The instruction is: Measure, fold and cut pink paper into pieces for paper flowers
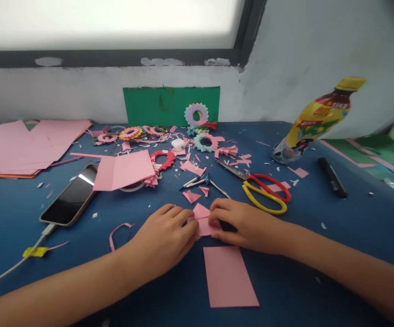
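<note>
Between my two hands lies a small pink folded paper [203, 225] with a pointed top, flat on the blue table. My left hand [168, 236] has its fingers closed on the paper's left edge. From the other side, my right hand [236, 222] grips the right edge with thumb and curled fingers. A pink paper rectangle [230, 278] rests just below, nearer to me. Small folded pink pieces [192, 196] lie beyond the hands. Scissors [263, 188] with one red and one yellow handle sit open past my right hand.
A phone [71, 197] with a charging cable lies left, beside a folded pink sheet [125, 170]. Pink sheets [40, 143] are stacked far left. Paper rings [197, 114] and scraps spread toward a green board [142, 104]. A bottle [314, 120] and black pen [332, 177] are right.
</note>
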Tool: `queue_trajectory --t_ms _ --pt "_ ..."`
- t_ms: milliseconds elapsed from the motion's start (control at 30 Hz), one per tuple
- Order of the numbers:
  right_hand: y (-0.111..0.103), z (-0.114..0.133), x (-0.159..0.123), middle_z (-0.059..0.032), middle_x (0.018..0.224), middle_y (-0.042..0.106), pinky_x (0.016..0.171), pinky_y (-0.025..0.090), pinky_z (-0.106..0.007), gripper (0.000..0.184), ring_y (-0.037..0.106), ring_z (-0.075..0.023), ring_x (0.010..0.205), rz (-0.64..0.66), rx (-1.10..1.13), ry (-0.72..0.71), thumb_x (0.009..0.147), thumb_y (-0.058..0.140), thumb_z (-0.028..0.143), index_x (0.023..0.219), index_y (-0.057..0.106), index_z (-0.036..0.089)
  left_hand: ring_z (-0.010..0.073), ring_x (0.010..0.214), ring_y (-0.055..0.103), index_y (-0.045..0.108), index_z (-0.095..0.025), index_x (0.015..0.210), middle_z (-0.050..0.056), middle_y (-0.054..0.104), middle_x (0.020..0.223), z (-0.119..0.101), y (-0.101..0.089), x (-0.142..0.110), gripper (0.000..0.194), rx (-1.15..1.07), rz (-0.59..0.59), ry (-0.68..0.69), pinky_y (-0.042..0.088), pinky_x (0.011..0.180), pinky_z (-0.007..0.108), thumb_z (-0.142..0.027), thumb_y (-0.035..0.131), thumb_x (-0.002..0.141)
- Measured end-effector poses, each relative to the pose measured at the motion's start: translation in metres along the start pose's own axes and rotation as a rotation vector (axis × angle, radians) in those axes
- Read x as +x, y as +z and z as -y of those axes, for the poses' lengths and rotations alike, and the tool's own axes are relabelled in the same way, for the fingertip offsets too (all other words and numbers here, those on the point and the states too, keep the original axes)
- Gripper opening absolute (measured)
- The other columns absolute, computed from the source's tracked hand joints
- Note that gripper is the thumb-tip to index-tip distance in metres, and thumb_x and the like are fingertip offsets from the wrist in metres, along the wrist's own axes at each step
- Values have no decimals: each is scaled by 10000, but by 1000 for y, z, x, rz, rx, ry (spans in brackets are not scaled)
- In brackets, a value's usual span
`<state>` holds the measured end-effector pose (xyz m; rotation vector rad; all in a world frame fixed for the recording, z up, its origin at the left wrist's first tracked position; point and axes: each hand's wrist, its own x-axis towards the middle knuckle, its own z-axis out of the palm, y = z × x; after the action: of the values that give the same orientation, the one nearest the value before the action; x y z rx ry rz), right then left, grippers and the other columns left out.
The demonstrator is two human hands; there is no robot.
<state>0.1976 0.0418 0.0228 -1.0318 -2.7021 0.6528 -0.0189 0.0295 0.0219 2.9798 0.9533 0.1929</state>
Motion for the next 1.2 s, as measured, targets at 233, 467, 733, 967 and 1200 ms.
queue_trajectory --t_ms 233,467,733,967,1200 --pt "7 0 8 -18 765 531 625 403 -234 76 505 -120 676 -100 78 40 825 467 135 774 519 156 201 823 573 618 -155 856 61 631 890 11 4 3 252 -192 -56 -94 455 721 342 -291 410 904" --pt "15 -2 14 -7 713 506 578 367 -225 74 470 -113 637 -202 55 95 796 487 134 728 505 158 186 800 542 584 -156 763 35 617 848 13 13 9 112 -359 -137 -186 447 713 331 -242 554 828" --pt "17 -3 15 1 695 520 579 366 -215 75 481 -104 638 -222 122 118 770 514 118 707 505 158 174 898 555 618 -148 899 64 624 971 17 19 7 187 -312 -171 65 463 796 316 -146 433 873" --pt "17 -1 17 7 687 520 564 360 -216 96 473 -100 616 -212 130 183 759 533 137 675 497 164 178 881 595 606 -150 940 87 650 916 16 15 5 232 -50 -176 233 492 772 313 -178 380 896" --pt "12 -9 11 -17 790 541 623 424 -218 45 516 -103 671 -181 153 71 815 531 173 816 576 164 208 910 616 608 -90 1009 115 666 973 11 13 3 293 -28 -175 257 517 782 319 -221 394 858"
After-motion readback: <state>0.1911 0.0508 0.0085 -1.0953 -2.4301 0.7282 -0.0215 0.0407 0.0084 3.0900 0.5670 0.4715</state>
